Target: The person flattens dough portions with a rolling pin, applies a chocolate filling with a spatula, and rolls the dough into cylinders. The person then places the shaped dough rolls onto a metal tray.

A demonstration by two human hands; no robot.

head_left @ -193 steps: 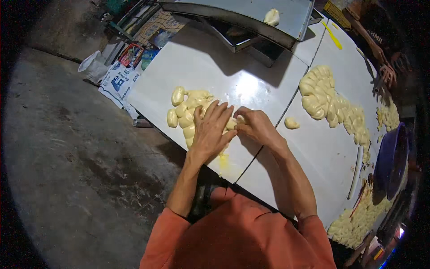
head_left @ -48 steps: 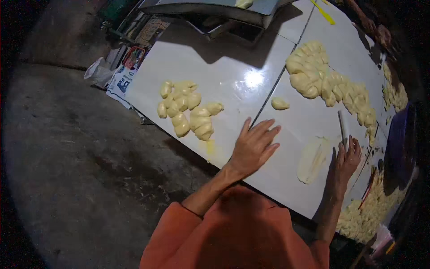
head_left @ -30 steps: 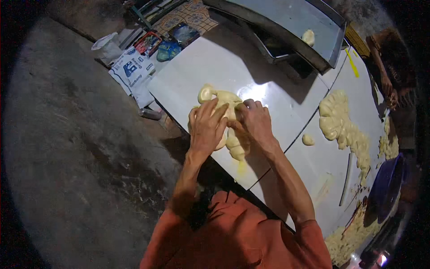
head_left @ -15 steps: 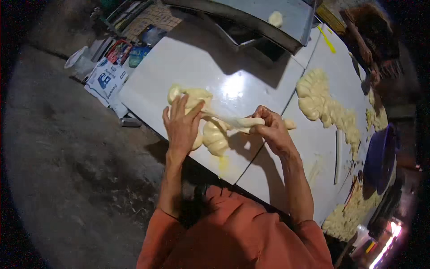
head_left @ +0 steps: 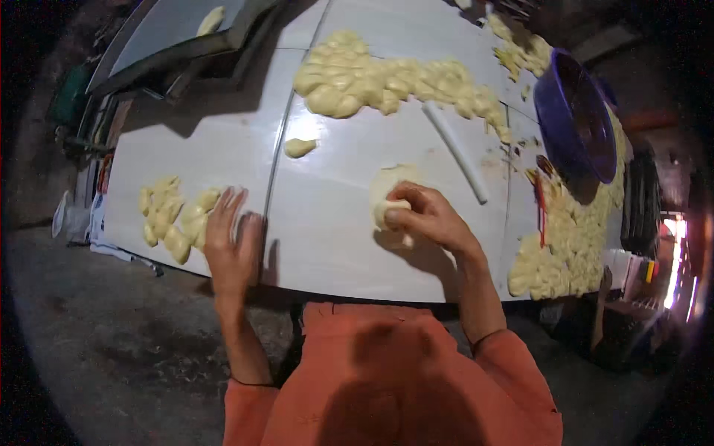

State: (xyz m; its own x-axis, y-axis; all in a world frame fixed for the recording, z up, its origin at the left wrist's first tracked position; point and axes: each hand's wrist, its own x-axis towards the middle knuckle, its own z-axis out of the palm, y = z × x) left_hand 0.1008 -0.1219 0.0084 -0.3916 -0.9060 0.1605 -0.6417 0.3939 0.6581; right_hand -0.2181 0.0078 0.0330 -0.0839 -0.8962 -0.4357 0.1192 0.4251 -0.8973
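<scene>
My right hand (head_left: pixel 425 217) is closed on a lump of pale dough (head_left: pixel 392 211) above the white tabletop (head_left: pixel 335 238). Beyond its fingers a thin, pale dough-coloured patch (head_left: pixel 388 180) spreads; whether it joins the lump I cannot tell. Over to the left, my left hand (head_left: pixel 233 234) hangs slightly blurred, fingers apart and holding nothing. Beside its fingertips sits a piece of dough (head_left: pixel 196 220), partly hidden by the hand. Several more smooth dough pieces (head_left: pixel 162 210) cluster farther left. A single small dough ball (head_left: pixel 300 147) rests alone near the table seam.
A long bank of dough pieces (head_left: pixel 387 83) runs along the far side. Right of my hand lies a white rod (head_left: pixel 455 152). A purple basin (head_left: pixel 571 119) stands tilted at right, near a broad dough heap (head_left: pixel 565 256). A metal tray (head_left: pixel 171 44) overhangs the far left.
The view has swung right. Dough was stretched between both hands; the left hand has let go and is now open, while the right has carried its dough rightward across the seam.
</scene>
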